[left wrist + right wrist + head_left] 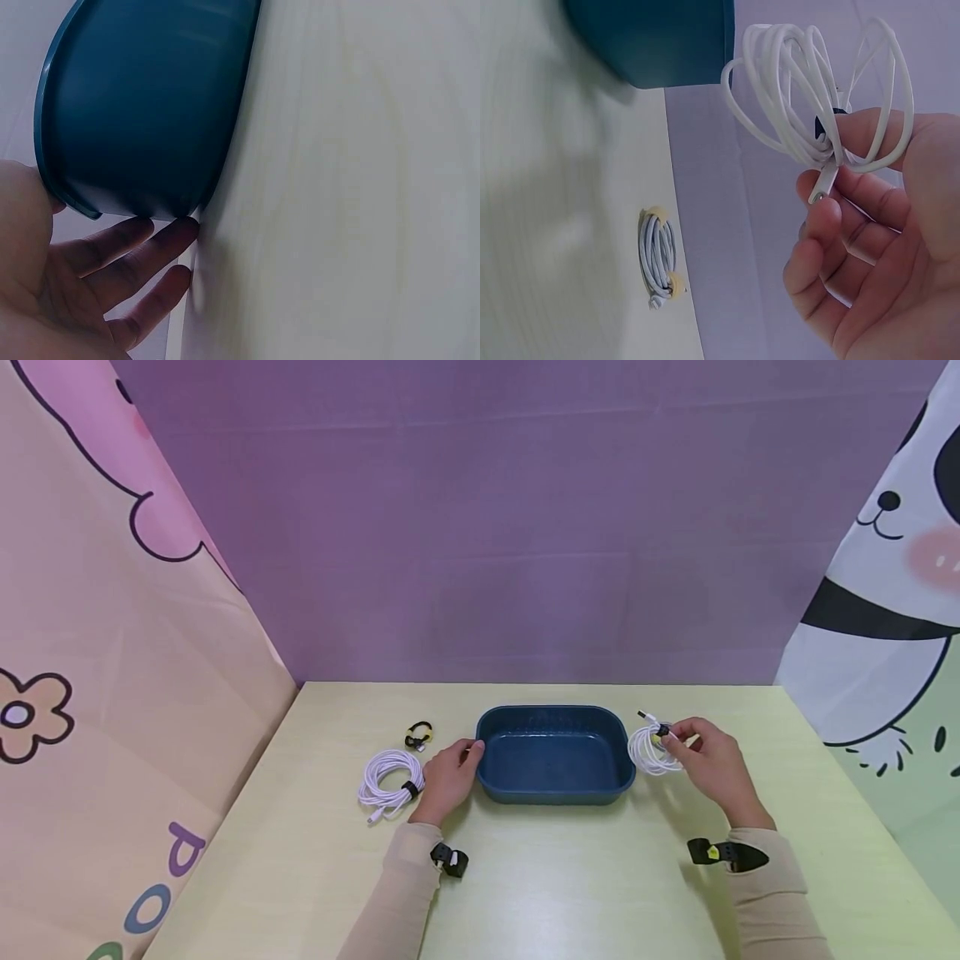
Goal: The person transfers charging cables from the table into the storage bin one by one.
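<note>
A dark blue rectangular plastic bin (555, 797) stands on the table. My left hand (450, 781) holds its left end, thumb at the rim and fingers against the outer wall (142, 112). To the right of the bin, my right hand (708, 764) pinches a coiled white cable (651, 756) bound with a black strap. In the right wrist view, the loops of this cable (787, 97) hang between thumb and fingers, with a plug end pointing down. Just left of my left hand lies another coiled white cable (390, 781) with a black strap.
A small black-and-yellow coil (418, 735) lies behind the left cable. A pale coiled cable with yellow ties (658, 255) rests on the table in the right wrist view. Purple cloth (480, 527) rises behind the table (555, 893), and printed cloths stand at both sides.
</note>
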{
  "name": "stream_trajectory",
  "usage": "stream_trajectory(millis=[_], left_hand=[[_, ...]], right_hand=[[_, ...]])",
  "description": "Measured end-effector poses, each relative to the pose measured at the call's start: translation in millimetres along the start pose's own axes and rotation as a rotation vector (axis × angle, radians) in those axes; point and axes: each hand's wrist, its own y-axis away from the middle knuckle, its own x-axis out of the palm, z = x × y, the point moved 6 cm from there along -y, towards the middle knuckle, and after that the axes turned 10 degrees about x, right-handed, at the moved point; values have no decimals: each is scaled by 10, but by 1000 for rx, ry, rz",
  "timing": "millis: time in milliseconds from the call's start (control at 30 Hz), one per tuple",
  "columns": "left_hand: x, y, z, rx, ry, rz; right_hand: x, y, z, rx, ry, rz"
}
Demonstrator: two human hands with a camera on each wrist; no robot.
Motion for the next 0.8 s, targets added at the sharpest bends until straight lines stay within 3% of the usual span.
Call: stream_trajectory(millis=[800], left_hand=[[28, -12, 48, -9, 1, -2]], right_hand=[[5, 34, 107, 30, -28, 18]])
